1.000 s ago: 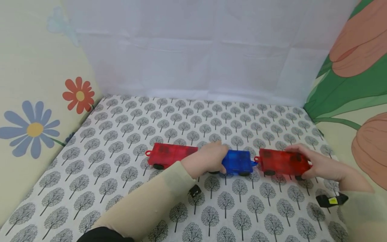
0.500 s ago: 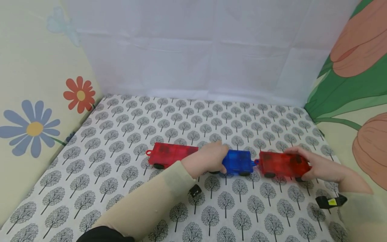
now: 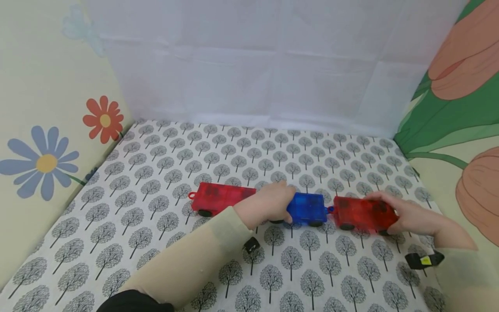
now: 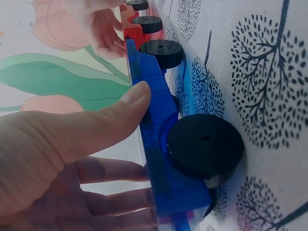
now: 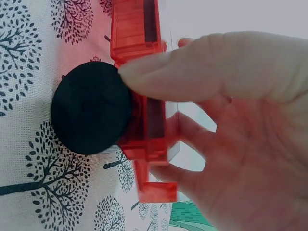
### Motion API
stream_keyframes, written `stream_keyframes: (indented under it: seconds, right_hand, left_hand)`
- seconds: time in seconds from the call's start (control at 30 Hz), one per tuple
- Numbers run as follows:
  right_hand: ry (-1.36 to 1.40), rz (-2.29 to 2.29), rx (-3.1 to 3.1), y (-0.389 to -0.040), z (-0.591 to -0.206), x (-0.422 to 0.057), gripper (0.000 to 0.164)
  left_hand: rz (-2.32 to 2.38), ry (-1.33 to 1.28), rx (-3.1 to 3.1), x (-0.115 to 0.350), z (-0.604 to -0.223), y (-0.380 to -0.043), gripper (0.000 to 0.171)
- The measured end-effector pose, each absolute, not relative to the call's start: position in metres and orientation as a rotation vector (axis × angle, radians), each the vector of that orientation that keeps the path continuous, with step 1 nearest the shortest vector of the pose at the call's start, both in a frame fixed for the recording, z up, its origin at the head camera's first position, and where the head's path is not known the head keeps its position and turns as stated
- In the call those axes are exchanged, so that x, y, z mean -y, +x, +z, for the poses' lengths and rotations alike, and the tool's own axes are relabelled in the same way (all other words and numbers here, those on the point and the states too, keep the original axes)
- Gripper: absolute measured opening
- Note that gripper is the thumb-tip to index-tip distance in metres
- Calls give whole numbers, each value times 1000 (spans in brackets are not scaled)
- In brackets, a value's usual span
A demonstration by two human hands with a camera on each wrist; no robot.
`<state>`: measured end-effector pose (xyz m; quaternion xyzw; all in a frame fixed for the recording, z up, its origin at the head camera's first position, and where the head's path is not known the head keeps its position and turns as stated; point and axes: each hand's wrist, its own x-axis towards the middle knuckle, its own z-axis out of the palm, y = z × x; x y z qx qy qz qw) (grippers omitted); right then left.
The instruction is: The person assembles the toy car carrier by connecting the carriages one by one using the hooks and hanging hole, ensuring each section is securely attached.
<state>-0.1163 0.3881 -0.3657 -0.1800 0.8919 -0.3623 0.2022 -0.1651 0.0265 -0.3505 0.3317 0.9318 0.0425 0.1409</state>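
Three see-through toy wagons with black wheels stand in a row on the tree-print cloth. My left hand (image 3: 270, 202) grips the middle, blue toy wagon (image 3: 308, 209) by its left part, thumb on the near side and fingers on the far side, as the left wrist view shows. My right hand (image 3: 405, 214) holds the rear end of the right-hand red toy wagon (image 3: 360, 213) between thumb and fingers. That wagon's front ring (image 3: 330, 209) overlaps the blue wagon's hook; whether they are linked, I cannot tell. Left of them stands another red toy wagon (image 3: 222, 197), its right end hidden by my left hand.
The white cloth with grey trees (image 3: 290, 260) covers the whole table. A white sheet (image 3: 273, 65) hangs behind it. Flower-printed panels stand at the left (image 3: 46, 86) and right (image 3: 448, 173). My left forearm (image 3: 195, 255) crosses the front of the table.
My right hand has shifted the right-hand red wagon slightly nearer, and its ring has come down over the blue wagon's hook. The left hand and the other wagons stay put.
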Motion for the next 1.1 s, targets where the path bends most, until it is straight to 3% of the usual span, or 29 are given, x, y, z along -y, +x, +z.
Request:
stream_keyframes:
  seconds: [0.57, 0.83, 1.1]
  right_hand:
    - [-541, -931, -2513, -118, -364, -377, 93]
    - [-604, -909, -2533, -119, -364, -363, 90]
    - [-635, -881, -2541, -122, -367, -348, 94]
  left_hand:
    - [156, 950, -2687, -20, -353, -167, 77]
    - [166, 966, -2698, -3, -355, -171, 67]
    - [209, 922, -2692, 17, -351, -171, 69]
